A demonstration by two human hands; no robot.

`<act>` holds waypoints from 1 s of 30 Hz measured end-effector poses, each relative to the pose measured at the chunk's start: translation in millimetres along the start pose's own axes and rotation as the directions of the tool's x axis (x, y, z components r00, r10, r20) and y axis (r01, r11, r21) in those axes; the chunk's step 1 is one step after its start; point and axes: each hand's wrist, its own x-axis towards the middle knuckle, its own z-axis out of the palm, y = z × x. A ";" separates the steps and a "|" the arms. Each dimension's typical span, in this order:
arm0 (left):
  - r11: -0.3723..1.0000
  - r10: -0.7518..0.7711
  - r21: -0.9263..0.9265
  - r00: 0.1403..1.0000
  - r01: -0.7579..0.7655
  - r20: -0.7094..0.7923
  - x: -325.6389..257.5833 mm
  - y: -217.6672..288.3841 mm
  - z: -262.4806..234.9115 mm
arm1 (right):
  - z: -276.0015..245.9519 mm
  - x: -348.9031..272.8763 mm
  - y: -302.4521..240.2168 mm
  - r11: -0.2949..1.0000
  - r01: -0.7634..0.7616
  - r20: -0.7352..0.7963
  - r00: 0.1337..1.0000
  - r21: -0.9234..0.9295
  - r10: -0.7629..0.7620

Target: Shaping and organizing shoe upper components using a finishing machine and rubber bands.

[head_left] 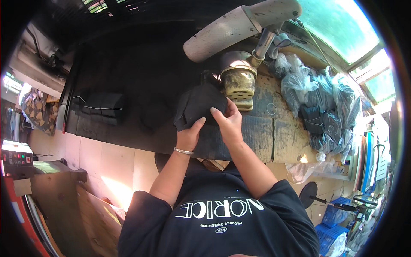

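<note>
Both my hands hold a black fabric piece (198,105) on the dark worktable (257,137), just left of an industrial sewing machine's dirty yellowish head (238,81). My left hand (189,133) grips the piece's lower edge, thumb on top, a metal bangle on the wrist. My right hand (229,120) pinches the right edge of the fabric next to the machine's base. The fabric's far side is dark and hard to make out.
A stack of tied black fabric pieces (102,107) lies on the table's left. Clear plastic bags with dark bundles (325,107) pile up at the right. A grey machine arm (239,25) reaches overhead. Blue crates (336,218) stand on the floor at lower right.
</note>
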 end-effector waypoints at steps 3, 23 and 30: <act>0.822 0.184 0.537 0.981 -0.189 0.064 0.2 -8.3 -10.4 | 8.6 0.6 6.0 0.981 0.123 -0.003 0.992 -0.151 -0.125; 0.838 -0.102 -0.543 0.958 -0.062 -0.267 99.5 49.0 -11.3 | -71.9 -17.8 93.0 0.770 0.275 0.358 0.932 -0.576 -0.064; 0.873 -0.039 -0.458 0.910 -0.170 -0.412 145.6 54.1 4.1 | -72.3 -18.6 92.3 0.774 0.265 0.364 0.930 -0.575 -0.049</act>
